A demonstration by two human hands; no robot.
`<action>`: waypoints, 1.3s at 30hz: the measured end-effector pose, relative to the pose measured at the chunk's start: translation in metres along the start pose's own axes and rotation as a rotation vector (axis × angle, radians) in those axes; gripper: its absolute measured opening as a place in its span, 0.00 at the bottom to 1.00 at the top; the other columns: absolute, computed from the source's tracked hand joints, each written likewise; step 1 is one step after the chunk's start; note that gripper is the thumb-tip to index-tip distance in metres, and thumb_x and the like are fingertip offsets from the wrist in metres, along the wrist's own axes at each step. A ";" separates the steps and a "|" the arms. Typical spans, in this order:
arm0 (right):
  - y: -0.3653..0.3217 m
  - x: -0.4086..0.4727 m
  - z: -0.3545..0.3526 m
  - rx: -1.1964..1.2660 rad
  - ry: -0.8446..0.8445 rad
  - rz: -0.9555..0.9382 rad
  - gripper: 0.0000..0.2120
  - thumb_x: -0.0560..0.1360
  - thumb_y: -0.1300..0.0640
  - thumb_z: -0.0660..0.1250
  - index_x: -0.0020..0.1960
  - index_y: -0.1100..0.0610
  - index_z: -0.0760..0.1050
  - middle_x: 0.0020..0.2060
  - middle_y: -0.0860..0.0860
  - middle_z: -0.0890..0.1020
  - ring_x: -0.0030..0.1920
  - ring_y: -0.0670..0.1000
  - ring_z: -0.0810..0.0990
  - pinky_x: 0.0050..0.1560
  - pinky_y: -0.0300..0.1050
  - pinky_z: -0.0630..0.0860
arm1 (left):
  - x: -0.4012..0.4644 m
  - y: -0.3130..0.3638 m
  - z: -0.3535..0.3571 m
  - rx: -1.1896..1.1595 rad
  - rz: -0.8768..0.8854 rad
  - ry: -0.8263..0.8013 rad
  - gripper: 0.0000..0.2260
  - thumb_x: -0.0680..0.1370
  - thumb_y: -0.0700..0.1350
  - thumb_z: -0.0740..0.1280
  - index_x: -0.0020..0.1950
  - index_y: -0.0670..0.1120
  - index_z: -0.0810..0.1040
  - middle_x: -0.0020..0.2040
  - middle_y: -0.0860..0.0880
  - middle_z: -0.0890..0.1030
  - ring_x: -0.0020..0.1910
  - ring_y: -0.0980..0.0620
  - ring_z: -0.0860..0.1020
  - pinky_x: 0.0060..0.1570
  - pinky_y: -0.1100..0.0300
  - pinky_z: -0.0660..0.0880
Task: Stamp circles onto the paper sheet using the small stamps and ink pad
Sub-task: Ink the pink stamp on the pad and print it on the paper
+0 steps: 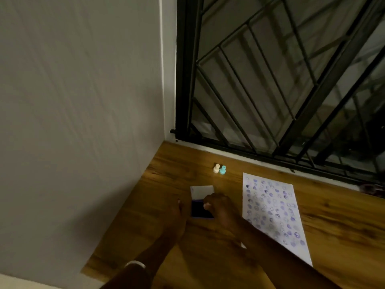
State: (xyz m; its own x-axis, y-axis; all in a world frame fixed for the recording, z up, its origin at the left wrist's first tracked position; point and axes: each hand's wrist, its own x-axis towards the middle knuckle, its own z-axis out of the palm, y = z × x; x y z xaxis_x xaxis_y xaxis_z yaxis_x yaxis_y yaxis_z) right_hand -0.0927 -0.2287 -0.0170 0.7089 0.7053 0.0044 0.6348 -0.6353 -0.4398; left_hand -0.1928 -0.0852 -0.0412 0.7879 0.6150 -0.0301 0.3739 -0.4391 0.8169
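An open ink pad (pixel 198 211) with dark blue ink lies on the wooden table (pixel 337 230), its white lid (pixel 201 191) folded back behind it. My right hand (pixel 224 209) hovers over the pad's right side with its fingers curled around a small pale stamp (pixel 207 204), which is mostly hidden. My left hand (pixel 177 217) rests flat on the table against the pad's left edge. To the right lies the paper sheet (pixel 273 211), covered with several rows of blue-purple round prints. A cream stamp (pixel 216 168) and a teal stamp (pixel 223 170) stand upright behind the pad.
A grey wall (pixel 83 101) borders the table on the left. A black metal window grille (pixel 270 80) runs along the back edge. My right forearm crosses the paper's near-left corner. A pale bracelet (pixel 135 263) sits on my left wrist.
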 end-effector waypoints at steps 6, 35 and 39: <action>0.022 -0.022 -0.023 0.019 0.052 0.107 0.08 0.78 0.56 0.63 0.53 0.53 0.79 0.51 0.52 0.83 0.52 0.52 0.80 0.56 0.46 0.75 | 0.000 0.020 0.018 -0.099 0.045 -0.017 0.10 0.82 0.45 0.58 0.53 0.41 0.75 0.50 0.45 0.80 0.50 0.47 0.79 0.47 0.59 0.73; 0.164 -0.212 -0.085 -0.313 0.120 0.463 0.09 0.79 0.53 0.59 0.52 0.52 0.78 0.54 0.51 0.82 0.52 0.53 0.78 0.50 0.45 0.74 | -0.095 0.109 0.194 0.287 0.584 -0.538 0.13 0.82 0.52 0.53 0.49 0.47 0.73 0.40 0.48 0.81 0.37 0.53 0.79 0.37 0.60 0.77; 0.171 -0.204 -0.080 -0.340 0.062 0.417 0.11 0.80 0.52 0.57 0.56 0.53 0.76 0.56 0.53 0.81 0.56 0.54 0.76 0.54 0.48 0.75 | -0.100 0.104 0.197 0.381 0.652 -0.499 0.14 0.82 0.53 0.52 0.51 0.48 0.74 0.41 0.50 0.81 0.39 0.54 0.80 0.39 0.61 0.77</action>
State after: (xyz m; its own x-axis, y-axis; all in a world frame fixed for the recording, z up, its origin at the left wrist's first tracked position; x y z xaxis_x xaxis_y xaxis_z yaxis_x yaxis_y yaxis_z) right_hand -0.1045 -0.5065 -0.0211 0.9324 0.3578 -0.0508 0.3517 -0.9307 -0.1002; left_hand -0.1359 -0.3214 -0.0666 0.9875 -0.1485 0.0533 -0.1545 -0.8424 0.5162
